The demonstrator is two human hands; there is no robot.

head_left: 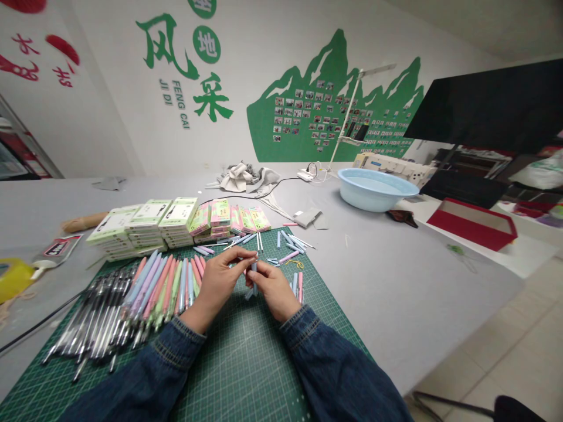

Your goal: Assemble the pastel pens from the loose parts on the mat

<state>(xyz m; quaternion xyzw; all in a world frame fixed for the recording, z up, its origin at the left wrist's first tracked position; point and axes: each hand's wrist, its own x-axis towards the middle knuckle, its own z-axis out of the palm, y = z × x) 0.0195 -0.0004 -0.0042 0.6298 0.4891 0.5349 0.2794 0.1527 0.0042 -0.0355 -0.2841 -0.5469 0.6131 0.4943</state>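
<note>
Both my hands are together above the green cutting mat [246,363]. My right hand [275,287] is closed around a light blue pen barrel [254,268], held roughly upright. At the barrel's top end, my left hand [224,275] pinches with thumb and forefinger; what sits between those fingertips is too small to make out. Just beyond my hands lie loose blue pen parts [288,240] and thin white refills [259,240]. Left of my left hand are rows of pastel pens [162,281] and clear pens with black parts [101,316].
Stacked white-green boxes [147,214] and small pink-green boxes [220,212] line the mat's far edge. A light blue basin [376,190], crumpled grey cloth [241,177] and a red box [472,225] stand farther back. Yellow tape [15,278] lies at the left.
</note>
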